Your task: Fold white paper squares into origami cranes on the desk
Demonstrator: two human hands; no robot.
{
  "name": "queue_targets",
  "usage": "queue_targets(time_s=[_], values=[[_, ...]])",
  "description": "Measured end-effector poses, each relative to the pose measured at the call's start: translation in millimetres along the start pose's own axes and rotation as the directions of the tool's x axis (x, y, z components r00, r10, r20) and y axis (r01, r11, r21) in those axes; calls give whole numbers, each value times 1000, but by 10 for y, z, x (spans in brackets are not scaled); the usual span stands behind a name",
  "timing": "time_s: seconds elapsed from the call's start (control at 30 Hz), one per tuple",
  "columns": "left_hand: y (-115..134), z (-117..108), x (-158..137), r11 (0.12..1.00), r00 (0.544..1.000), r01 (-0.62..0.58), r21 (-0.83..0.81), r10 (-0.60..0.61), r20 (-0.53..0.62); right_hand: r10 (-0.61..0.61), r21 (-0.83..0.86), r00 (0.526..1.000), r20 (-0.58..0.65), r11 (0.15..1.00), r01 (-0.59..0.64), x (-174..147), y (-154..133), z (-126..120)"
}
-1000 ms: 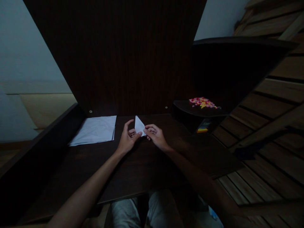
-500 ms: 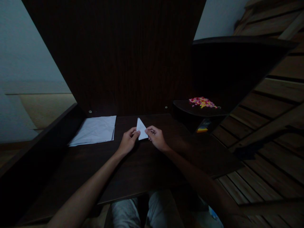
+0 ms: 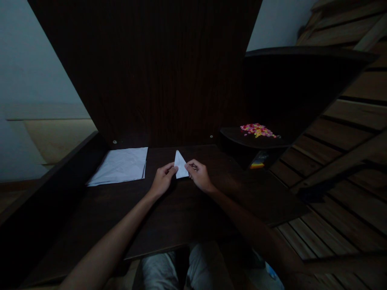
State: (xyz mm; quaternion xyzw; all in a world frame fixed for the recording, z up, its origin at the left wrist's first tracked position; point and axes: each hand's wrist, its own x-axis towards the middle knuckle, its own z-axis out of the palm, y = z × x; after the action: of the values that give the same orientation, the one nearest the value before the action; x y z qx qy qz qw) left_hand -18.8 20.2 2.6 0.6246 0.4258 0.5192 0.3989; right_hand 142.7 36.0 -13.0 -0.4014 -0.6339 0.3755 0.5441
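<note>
- Near the centre of the frame, a small white folded paper triangle (image 3: 182,170) stands between two bare hands, its narrow tip pointing toward the top of the frame.
- The left hand (image 3: 161,179) grasps the triangle's left edge, its fingers bent and the thumb laid over the paper.
- The right hand (image 3: 199,175) pinches the opposite edge between thumb and curled fingers.
- Below them lies the dark brown wooden bench (image 3: 169,219); whether the triangle touches it, I cannot tell.
- Left of centre, a flat stack of creased white paper sheets (image 3: 121,165) rests on the bench, apart from the left hand.
- Right of centre, a heap of small pink, red and yellow pieces (image 3: 258,130) sits on a dark, curved-edge wooden shelf (image 3: 234,136).
- At the lower middle, grey trousers (image 3: 160,270) show beneath the bench edge.
</note>
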Motion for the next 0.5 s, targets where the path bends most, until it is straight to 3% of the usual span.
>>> queue_targets(time_s=[0.5], values=[[-27, 10, 16, 999, 999, 16, -32, -15, 28, 72, 79, 997, 9, 994, -72, -2, -39, 11]])
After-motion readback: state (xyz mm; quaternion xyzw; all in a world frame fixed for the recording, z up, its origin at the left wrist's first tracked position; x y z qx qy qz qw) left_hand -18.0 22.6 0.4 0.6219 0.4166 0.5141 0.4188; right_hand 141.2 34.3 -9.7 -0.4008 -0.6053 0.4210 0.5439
